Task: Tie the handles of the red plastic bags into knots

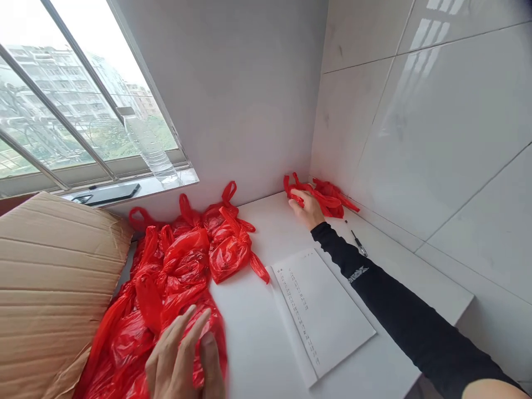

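Several knotted red plastic bags (pixel 187 249), filled with something I cannot make out, crowd the left side of the white table. My left hand (pixel 183 354) is just above the nearest ones at the bottom of the view, its fingers apart and holding nothing. At the table's far corner lies a loose heap of flat red plastic bags (pixel 330 194). My right hand (pixel 306 209), reaching out of a black sleeve, has its fingers curled on the left part of that heap, gripping a bag. The farther fingertips are partly hidden by the plastic.
An open notebook (pixel 332 316) with handwritten columns lies on the white table (pixel 249 332). A pen (pixel 358 243) is right of it. A cardboard box (pixel 54 288) stands at left. A clear bottle (pixel 149 147) and a dark phone-like object (pixel 108 193) are on the windowsill. Walls border the table.
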Motion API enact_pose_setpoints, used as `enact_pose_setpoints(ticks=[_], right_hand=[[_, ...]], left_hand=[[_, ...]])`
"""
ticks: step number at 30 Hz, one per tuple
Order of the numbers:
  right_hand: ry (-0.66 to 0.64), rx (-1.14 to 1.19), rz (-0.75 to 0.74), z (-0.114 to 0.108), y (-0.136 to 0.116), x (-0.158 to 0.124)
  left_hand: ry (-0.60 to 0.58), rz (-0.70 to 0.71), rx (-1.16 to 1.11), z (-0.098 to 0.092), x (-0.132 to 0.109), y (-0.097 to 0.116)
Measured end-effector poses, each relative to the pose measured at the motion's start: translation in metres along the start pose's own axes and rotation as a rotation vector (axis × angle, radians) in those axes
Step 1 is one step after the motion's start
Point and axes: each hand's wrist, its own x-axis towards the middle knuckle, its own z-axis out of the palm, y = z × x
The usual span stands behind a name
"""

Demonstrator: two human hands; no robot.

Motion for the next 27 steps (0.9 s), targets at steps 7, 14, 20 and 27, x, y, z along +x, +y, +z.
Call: enact_pose_setpoints(ticks=[7, 14, 20, 27], right_hand=[[-0.193, 0.782, 0.024, -0.019, -0.091, -0.071], [-0.268, 0.893, 0.353, -0.007, -0.085, -0.124], [-0.459, 0.763, 0.476, 0.020, -0.050, -0.162], [-0.471, 0.616, 0.330, 0.015, -0.040, -0.165]], left_hand=[[-0.835, -1.089, -1.374, 0.043, 0.017, 0.061], [-0.258, -0.916, -1.697, 0.059, 0.019, 0.050], [-0.199, -0.855, -1.558, 0.060, 0.013, 0.039], [-0.174, -0.868, -1.458, 0.059, 0.013, 0.043]])
